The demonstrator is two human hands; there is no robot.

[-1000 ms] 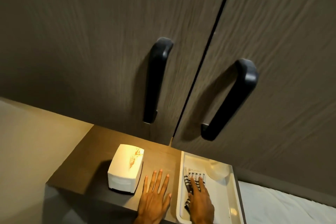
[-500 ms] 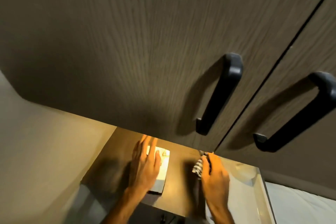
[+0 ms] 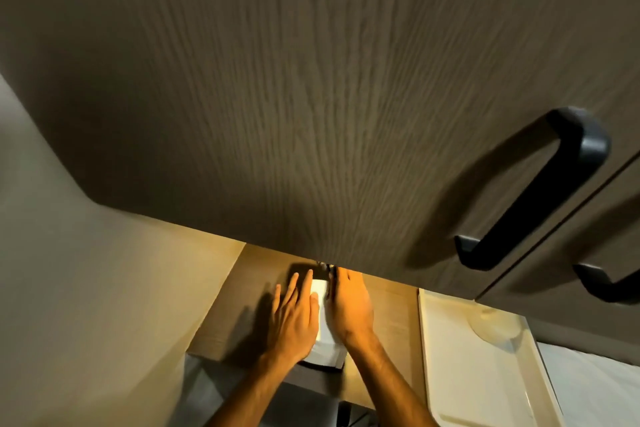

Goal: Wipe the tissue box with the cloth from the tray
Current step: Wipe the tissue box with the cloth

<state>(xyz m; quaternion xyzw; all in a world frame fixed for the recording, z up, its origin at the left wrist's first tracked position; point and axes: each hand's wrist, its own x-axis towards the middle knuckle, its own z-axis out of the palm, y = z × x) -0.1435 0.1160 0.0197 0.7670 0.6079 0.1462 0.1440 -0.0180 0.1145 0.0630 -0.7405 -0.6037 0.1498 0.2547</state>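
Tissue box [image 3: 321,329], one, white, sits at the front edge of the brown shelf [image 3: 388,315], close under the cabinet door [image 3: 311,97]. Left hand [image 3: 294,319] lies flat on its left side, fingers spread. Right hand [image 3: 349,308] covers its right side, fingers together; a scrap of striped cloth [image 3: 324,267] shows at the fingertips, grip hidden. One white tray [image 3: 478,367] lies well apart to the right, bare shelf between. Two black handles [image 3: 540,191] hang above.

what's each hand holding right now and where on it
Left hand lies flat on the tissue box, steadying its left side. Right hand presses on the box; the cloth beneath it is barely visible.
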